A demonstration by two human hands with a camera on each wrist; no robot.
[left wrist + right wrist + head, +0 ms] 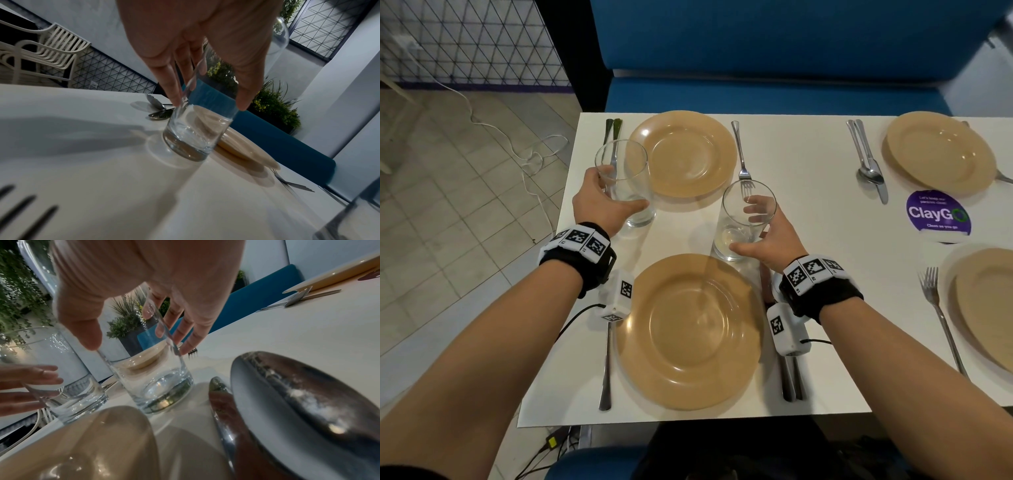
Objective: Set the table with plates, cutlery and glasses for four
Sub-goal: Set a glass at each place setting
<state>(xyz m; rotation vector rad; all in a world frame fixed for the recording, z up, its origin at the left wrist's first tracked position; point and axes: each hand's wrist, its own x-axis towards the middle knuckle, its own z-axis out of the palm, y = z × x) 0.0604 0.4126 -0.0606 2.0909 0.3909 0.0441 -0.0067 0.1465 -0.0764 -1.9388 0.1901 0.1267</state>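
Note:
Two clear empty glasses stand upright on the white table (pixel 811 212). My left hand (pixel 619 192) grips the left glass (pixel 625 181) beside the far tan plate (pixel 685 154); thumb and fingers clasp its sides in the left wrist view, hand (pixel 209 104), glass (pixel 193 138). My right hand (pixel 746 228) curls round the right glass (pixel 743 222), which stands between the far plate and the near plate (pixel 688 332). The right wrist view shows that hand (pixel 139 345) on its glass (pixel 156 386), with the left glass (pixel 68 386) beside it.
Two more tan plates lie at the right, far (pixel 941 154) and near (pixel 986 305). Forks (pixel 743 154) (pixel 606 363) (pixel 941 318) and spoon-and-knife pairs (pixel 866 161) (pixel 791 377) flank the plates. A purple ClayGo sticker (pixel 938 214) is on the table. A blue bench (pixel 756 68) lines the far edge.

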